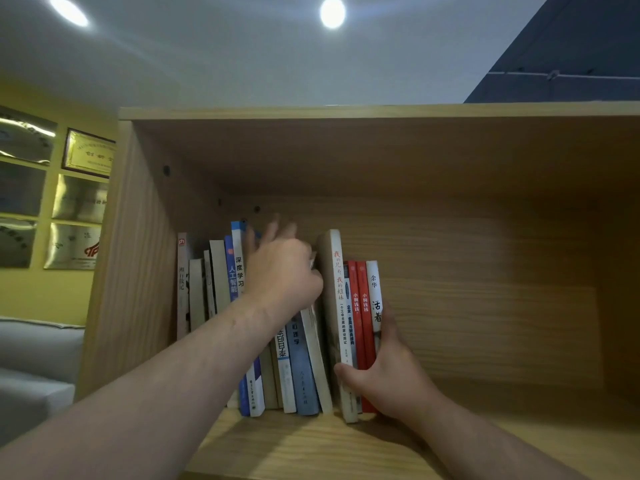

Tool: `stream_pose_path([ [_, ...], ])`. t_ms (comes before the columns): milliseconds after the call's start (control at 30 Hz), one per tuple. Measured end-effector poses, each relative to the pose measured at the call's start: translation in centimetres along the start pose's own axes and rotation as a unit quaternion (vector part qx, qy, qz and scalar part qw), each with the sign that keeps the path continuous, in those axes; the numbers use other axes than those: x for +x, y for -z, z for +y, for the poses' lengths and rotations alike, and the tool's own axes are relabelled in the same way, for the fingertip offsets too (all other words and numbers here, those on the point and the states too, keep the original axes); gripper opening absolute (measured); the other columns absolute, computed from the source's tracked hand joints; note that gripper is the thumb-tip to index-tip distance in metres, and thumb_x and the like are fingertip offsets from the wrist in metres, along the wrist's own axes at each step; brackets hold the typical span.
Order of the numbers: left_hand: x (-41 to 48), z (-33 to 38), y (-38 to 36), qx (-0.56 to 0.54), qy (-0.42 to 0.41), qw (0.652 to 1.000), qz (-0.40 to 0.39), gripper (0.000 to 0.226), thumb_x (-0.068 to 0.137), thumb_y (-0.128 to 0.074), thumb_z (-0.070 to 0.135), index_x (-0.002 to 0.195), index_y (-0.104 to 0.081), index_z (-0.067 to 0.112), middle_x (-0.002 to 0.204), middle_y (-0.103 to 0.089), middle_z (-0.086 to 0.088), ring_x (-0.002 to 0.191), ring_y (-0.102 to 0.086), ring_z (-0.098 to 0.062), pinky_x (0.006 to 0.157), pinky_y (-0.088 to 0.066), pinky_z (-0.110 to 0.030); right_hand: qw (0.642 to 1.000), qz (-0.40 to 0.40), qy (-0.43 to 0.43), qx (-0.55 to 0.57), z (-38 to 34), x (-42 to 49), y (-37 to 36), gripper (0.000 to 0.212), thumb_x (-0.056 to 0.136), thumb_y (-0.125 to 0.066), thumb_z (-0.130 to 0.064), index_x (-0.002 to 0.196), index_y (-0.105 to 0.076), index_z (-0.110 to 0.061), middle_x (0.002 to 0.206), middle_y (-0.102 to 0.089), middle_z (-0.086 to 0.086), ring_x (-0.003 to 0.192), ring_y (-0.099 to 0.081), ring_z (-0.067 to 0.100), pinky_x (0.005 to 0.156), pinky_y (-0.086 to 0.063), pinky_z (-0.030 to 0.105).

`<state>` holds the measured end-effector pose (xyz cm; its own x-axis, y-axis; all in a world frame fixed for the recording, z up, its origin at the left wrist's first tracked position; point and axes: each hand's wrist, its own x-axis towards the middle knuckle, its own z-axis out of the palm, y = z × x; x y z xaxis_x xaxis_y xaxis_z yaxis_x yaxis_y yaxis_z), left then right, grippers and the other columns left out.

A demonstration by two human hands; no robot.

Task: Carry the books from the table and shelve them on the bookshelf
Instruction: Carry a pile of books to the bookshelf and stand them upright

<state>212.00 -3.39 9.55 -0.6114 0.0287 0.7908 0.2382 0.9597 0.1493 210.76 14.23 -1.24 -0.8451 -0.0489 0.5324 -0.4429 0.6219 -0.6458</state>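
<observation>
I see two round ceiling lights (332,12) glowing high above the right hand (388,382) that grips the books (362,306), with streaky glare. The bookshelf (450,161) is dim and shadowy above that grip. Left of it, the left hand (282,271) has blurry fingertips (277,226). Lines bend near the edges.

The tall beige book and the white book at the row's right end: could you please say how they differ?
The tall beige book rises above the white book. The beige book's spine has red characters up top; the white book's are black. Both stand spine-out in the right hand's grip, beige by the thumb, white by the fingers.
</observation>
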Motion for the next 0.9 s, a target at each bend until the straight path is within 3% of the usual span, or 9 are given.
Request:
stream_pose_path([
  [133, -3.5, -1.2, -0.7, -0.252, 0.039, 0.954, 0.157, 0.039, 0.094, -0.062, 0.025, 0.133, -0.063, 0.023, 0.151, -0.046, 0.004, 0.142, -0.035, -0.017, 0.116, -0.034, -0.044, 1.000, 0.006, 0.008, -0.001, 0.4, 0.2, -0.1, 0.108, 0.073, -0.083, -0.046, 0.152, -0.010, -0.046, 0.122, -0.055, -0.021, 0.113, -0.059, 0.004, 0.097, -0.054, 0.030],
  [200, -5.5, -0.6, -1.4, -0.400, 0.107, 0.896, 0.160, 0.064, 0.092, -0.068, 0.025, 0.150, -0.039, 0.030, 0.145, -0.046, 0.013, 0.132, -0.045, -0.007, 0.106, -0.044, -0.032, 1.000, 0.006, 0.018, -0.007, 0.5, 0.3, -0.3, 0.106, 0.072, -0.082, -0.048, 0.147, -0.007, -0.054, 0.128, -0.054, -0.019, 0.117, -0.057, 0.003, 0.096, -0.052, 0.028],
  [267, -7.0, 0.4, -2.9, -0.490, 0.185, 0.845, 0.109, 0.073, 0.088, -0.074, 0.021, 0.148, -0.035, 0.032, 0.131, -0.057, 0.011, 0.113, -0.060, -0.006, 0.082, -0.056, -0.019, 1.000, 0.007, 0.024, -0.006, 0.5, 0.3, -0.4, 0.104, 0.071, -0.082, -0.049, 0.143, -0.008, -0.060, 0.130, -0.053, -0.019, 0.119, -0.057, 0.003, 0.099, -0.053, 0.031],
  [333, -8.4, 1.3, -4.5, -0.472, 0.211, 0.854, 0.056, 0.055, 0.087, -0.073, 0.017, 0.134, -0.048, 0.031, 0.117, -0.062, 0.010, 0.101, -0.065, -0.006, 0.066, -0.058, -0.016, 1.000, 0.007, 0.027, 0.001, 0.6, 0.4, -0.4, 0.102, 0.069, -0.083, -0.050, 0.142, -0.013, -0.058, 0.130, -0.055, -0.021, 0.118, -0.059, 0.003, 0.101, -0.054, 0.035],
  [433, -9.8, 1.4, -5.5, -0.436, 0.192, 0.879, 0.037, 0.044, 0.093, -0.062, 0.012, 0.133, -0.052, 0.028, 0.125, -0.059, 0.009, 0.116, -0.061, -0.012, 0.079, -0.061, -0.027, 1.000, 0.006, 0.024, 0.005, 0.7, 0.4, -0.3, 0.100, 0.066, -0.084, -0.055, 0.142, -0.020, -0.055, 0.128, -0.055, -0.020, 0.116, -0.061, 0.003, 0.101, -0.056, 0.039],
  [533, -10.7, 0.3, -3.4, -0.463, 0.177, 0.865, 0.075, 0.027, 0.097, -0.058, 0.010, 0.117, -0.058, 0.028, 0.110, -0.063, 0.012, 0.099, -0.064, -0.008, 0.061, -0.053, -0.017, 1.000, 0.011, 0.012, 0.012, 0.8, 0.2, -0.2, 0.097, 0.066, -0.084, -0.052, 0.140, -0.022, -0.054, 0.128, -0.054, -0.017, 0.115, -0.060, 0.004, 0.099, -0.055, 0.034],
  [700, -11.6, -2.4, 1.7, -0.483, 0.114, 0.851, 0.172, 0.017, 0.097, -0.057, 0.011, 0.106, -0.055, 0.025, 0.097, -0.064, 0.012, 0.075, -0.067, -0.002, 0.045, -0.051, -0.013, 1.000, 0.001, 0.000, 0.010, -0.4, 0.4, -0.9, 0.072, 0.078, -0.083, -0.037, 0.131, -0.034, -0.040, 0.109, -0.057, -0.019, 0.091, -0.060, -0.001, 0.072, -0.046, 0.014],
  [833, -11.6, -3.7, 2.5, -0.481, 0.121, 0.847, 0.190, 0.016, 0.098, -0.056, 0.011, 0.109, -0.055, 0.022, 0.098, -0.063, 0.015, 0.075, -0.067, -0.006, 0.041, -0.049, -0.014, 1.000, 0.003, 0.005, 0.003, -1.9, 0.6, -2.3, 0.073, 0.080, -0.081, -0.035, 0.133, -0.031, -0.037, 0.108, -0.057, -0.016, 0.089, -0.060, 0.000, 0.066, -0.045, 0.012],
  [900, -12.2, -4.2, 2.6, -0.482, 0.128, 0.841, 0.208, 0.014, 0.098, -0.057, 0.012, 0.107, -0.056, 0.023, 0.095, -0.063, 0.016, 0.081, -0.065, -0.006, 0.046, -0.049, -0.019, 1.000, -0.004, -0.002, 0.016, -1.8, 0.5, -2.3, 0.074, 0.079, -0.082, -0.035, 0.133, -0.032, -0.039, 0.111, -0.056, -0.014, 0.093, -0.062, 0.004, 0.071, -0.050, 0.017],
])
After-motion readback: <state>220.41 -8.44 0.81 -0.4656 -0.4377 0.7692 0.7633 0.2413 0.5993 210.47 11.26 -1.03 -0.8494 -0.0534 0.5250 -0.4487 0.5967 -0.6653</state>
